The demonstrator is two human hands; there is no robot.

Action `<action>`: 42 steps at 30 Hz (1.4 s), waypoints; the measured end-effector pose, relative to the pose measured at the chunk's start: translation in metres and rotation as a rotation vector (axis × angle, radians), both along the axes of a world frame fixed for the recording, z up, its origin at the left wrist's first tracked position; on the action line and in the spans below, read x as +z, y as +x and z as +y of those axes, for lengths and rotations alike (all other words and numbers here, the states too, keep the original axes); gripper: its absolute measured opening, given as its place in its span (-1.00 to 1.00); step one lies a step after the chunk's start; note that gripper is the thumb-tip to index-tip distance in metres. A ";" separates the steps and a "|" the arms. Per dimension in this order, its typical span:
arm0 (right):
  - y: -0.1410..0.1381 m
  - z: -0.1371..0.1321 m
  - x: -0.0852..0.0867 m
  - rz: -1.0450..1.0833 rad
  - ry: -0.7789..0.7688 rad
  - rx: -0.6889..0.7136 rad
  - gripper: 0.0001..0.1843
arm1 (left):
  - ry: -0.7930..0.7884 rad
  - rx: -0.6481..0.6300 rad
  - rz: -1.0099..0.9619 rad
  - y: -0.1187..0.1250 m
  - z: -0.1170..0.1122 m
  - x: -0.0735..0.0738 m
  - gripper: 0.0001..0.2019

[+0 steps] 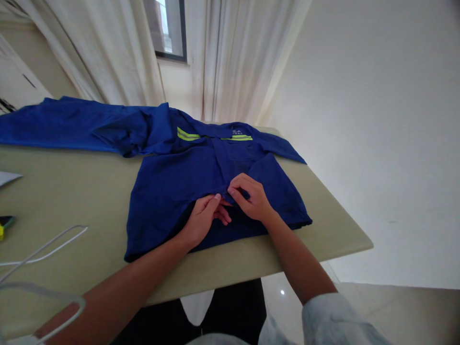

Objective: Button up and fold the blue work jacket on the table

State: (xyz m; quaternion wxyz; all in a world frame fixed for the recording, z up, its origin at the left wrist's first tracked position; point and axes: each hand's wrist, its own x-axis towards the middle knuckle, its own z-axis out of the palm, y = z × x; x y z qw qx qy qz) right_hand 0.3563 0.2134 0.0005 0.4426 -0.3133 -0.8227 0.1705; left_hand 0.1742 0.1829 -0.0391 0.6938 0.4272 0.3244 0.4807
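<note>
A blue work jacket (172, 187) with yellow-green reflective stripes lies spread on a beige table (72, 191), one sleeve stretched out to the far left. My left hand (204, 218) and my right hand (251, 196) meet at the jacket's front opening near its lower hem. Both hands pinch the cloth there, fingertips close together. What sits between the fingertips is too small to make out.
A white wire hanger (43, 249) lies at the table's left front. A small dark and yellow object (5, 223) and a white sheet corner (7, 177) sit at the left edge. White curtains (223, 57) hang behind the table; the table's right edge drops to a pale floor.
</note>
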 end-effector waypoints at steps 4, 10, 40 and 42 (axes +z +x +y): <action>0.000 -0.004 0.001 -0.027 0.018 0.004 -0.84 | -0.001 0.023 0.003 -0.004 0.000 0.002 -0.46; -0.003 -0.011 0.003 -0.090 0.110 -0.081 -0.95 | 0.064 0.105 0.158 -0.006 0.000 0.006 -0.42; -0.002 -0.025 -0.006 -0.366 0.549 -0.164 -0.80 | -0.010 0.224 0.175 -0.010 -0.003 0.018 -0.42; -0.003 -0.027 -0.006 -0.377 0.551 -0.166 -0.81 | -0.005 0.223 0.184 -0.010 -0.004 0.017 -0.42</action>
